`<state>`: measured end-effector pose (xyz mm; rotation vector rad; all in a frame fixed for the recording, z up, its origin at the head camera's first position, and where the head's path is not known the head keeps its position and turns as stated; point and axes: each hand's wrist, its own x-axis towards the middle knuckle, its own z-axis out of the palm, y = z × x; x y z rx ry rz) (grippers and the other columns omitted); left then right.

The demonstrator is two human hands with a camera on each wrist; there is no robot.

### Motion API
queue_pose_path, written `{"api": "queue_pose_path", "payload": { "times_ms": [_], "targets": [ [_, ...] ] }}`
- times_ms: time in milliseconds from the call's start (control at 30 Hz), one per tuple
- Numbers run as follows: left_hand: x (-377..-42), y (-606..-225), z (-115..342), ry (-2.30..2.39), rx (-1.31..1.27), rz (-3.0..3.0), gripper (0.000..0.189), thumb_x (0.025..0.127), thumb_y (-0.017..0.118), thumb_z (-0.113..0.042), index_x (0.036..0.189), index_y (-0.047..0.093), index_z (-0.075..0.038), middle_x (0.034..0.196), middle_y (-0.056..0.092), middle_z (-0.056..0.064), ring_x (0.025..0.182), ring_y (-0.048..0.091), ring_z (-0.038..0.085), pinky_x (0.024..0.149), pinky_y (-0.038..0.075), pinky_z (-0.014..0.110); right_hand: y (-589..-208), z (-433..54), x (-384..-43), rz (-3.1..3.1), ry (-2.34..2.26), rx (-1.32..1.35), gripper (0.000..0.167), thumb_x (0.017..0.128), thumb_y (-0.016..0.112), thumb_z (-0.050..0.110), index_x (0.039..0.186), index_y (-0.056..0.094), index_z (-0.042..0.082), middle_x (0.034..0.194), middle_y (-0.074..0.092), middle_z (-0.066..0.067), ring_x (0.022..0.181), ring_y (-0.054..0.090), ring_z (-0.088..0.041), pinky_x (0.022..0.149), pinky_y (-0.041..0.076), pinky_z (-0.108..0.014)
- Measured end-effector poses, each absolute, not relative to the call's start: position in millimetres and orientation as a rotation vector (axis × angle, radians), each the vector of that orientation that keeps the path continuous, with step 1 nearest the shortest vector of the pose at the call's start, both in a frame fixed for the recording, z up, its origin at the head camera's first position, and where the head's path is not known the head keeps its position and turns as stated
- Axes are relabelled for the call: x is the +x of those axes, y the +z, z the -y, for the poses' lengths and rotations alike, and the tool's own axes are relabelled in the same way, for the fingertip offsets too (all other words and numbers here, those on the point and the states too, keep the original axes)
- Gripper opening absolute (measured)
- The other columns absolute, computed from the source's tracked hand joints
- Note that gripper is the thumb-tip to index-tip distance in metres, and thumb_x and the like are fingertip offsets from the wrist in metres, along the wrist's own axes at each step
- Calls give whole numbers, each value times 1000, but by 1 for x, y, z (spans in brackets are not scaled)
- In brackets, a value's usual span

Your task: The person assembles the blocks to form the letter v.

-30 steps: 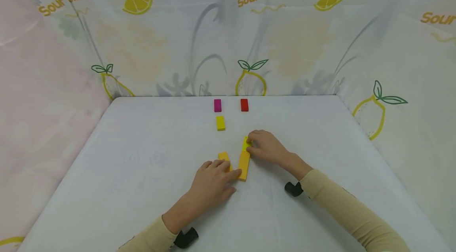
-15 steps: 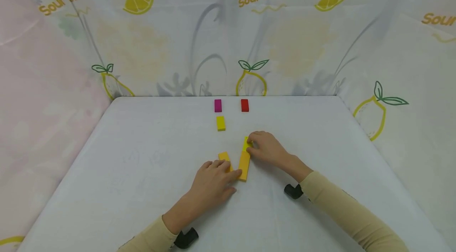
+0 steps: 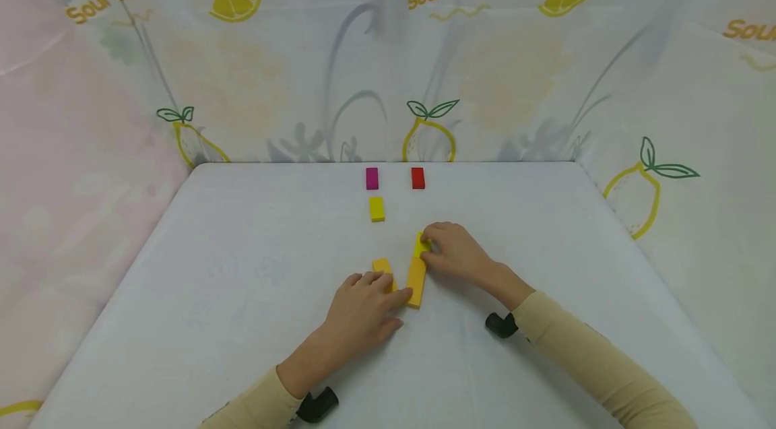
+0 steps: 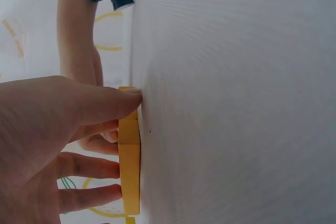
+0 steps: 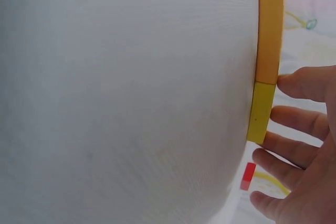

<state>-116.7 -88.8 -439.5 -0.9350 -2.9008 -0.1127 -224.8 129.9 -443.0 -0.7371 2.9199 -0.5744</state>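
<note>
My left hand [image 3: 359,313] lies over a short-looking orange block [image 3: 381,265], its fingers stretched out and covering part of it. Its index fingertip touches the near part of a long orange block [image 3: 416,281] to the right. In the left wrist view the fingertips meet the orange block [image 4: 129,177] along its edge. With thumb and fingers my right hand [image 3: 459,252] holds a yellow block [image 5: 261,113], which sits end to end with the long orange block [image 5: 270,30]. The right thumb tip is right at their seam.
Farther back on the white table [image 3: 242,321] lie a loose yellow block [image 3: 377,209], a magenta block [image 3: 372,178] and a red block [image 3: 418,178]. A lemon-print cloth [image 3: 291,65] rises behind the table's far edge. Black wrist fittings [image 3: 318,405] hang below both sleeves.
</note>
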Motion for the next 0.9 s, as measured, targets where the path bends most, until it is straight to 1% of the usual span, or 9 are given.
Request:
{"api": "queue_pose_path", "payload": {
  "times_ms": [267, 500, 667, 900],
  "targets": [
    [-118, -438, 89, -98, -939, 2890, 48, 83, 77, -46, 128, 65, -36, 105, 63, -3, 113, 62, 24, 93, 53, 46, -439, -130, -225, -2910, -560, -737, 29, 90, 69, 28, 115, 67, 14, 124, 67, -3, 124, 57, -25, 111, 43, -47],
    [-117, -438, 88, -103, -933, 2934, 47, 85, 75, -47, 130, 64, -37, 108, 64, -3, 117, 62, 24, 97, 51, 48, -436, -130, -224, -2911, -532, -757, 29, 89, 70, 29, 114, 67, 15, 125, 67, -4, 126, 55, -27, 114, 39, -51],
    [-117, -437, 87, -100, -935, 2948, 47, 86, 74, -48, 131, 63, -38, 110, 64, -2, 118, 61, 25, 98, 51, 49, -434, -130, -225, -2916, -517, -781, 27, 89, 69, 29, 111, 67, 14, 124, 67, -4, 129, 53, -28, 116, 35, -52],
    [-118, -438, 88, -104, -939, 2947, 48, 86, 74, -48, 131, 63, -38, 110, 63, -2, 118, 61, 25, 99, 51, 49, -433, -129, -230, -2918, -553, -833, 21, 89, 69, 28, 104, 71, 13, 121, 68, -5, 122, 58, -27, 111, 42, -48]
  ]
}}
